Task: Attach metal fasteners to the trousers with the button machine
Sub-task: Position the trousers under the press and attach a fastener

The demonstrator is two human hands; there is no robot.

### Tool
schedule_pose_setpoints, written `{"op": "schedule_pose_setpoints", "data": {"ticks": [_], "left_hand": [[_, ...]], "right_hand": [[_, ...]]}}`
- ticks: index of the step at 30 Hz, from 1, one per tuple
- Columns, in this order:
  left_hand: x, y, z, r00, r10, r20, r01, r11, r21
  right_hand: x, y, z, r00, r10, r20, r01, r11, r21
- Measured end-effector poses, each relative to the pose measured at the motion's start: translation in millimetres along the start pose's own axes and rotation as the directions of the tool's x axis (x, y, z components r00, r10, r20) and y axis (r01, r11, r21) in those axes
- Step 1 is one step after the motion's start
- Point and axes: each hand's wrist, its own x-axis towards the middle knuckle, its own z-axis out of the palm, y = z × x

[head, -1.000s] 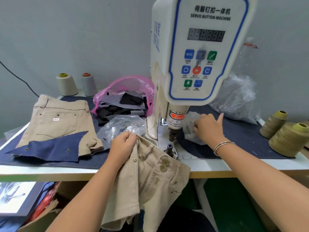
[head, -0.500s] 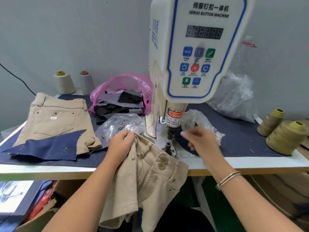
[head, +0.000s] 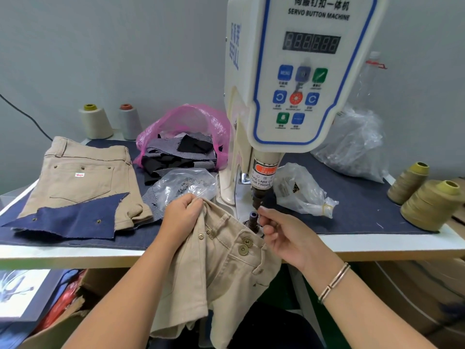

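Beige trousers (head: 216, 268) draped below machine (head: 297, 79)

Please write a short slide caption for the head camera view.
Left hand grips beige trousers while right hand reaches its fingertips to the button machine lower die.

A white table (head: 377, 244) is carrying a dark blue cloth (head: 364, 197) across most of its top. Near the left edge, folded tan trousers (head: 83, 177) are lying with a blue scrap (head: 68, 220) over them. Two pale thread cones (head: 110, 120) are standing at the back left corner, two olive cones (head: 422, 195) by the right edge. The button machine (head: 297, 79) is standing mid-table, plastic bags (head: 302, 190) lying beside it.
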Motion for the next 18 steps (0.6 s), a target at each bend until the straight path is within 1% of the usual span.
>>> {"op": "schedule_pose_setpoints", "data": {"ticks": [4, 9, 13, 18], "left_hand": [[-0.3, 0.2, -0.2, 1.0, -0.008, 0.001, 0.008, 1.0, -0.007], [-2.2, 5.0, -1.1, 1.0, -0.007, 0.015, 0.007, 1.0, -0.026], [-2.8, 6.4, -1.1, 1.0, 0.001, 0.013, -0.001, 0.999, -0.032], [-4.7, 7.5, 0.6, 1.0, 0.016, 0.02, -0.016, 1.0, 0.012]], "right_hand": [[0.0, 1.2, 5.2, 0.998, 0.061, 0.008, -0.061, 0.995, 0.077], [-5.1, 1.9, 6.2, 0.986, 0.136, 0.093, -0.155, 0.956, 0.249], [-7.9, 2.6, 6.8, 0.973, 0.156, 0.17, -0.21, 0.903, 0.374], [-12.6, 2.8, 13.8, 0.966, 0.156, 0.207, -0.24, 0.839, 0.489]]}}
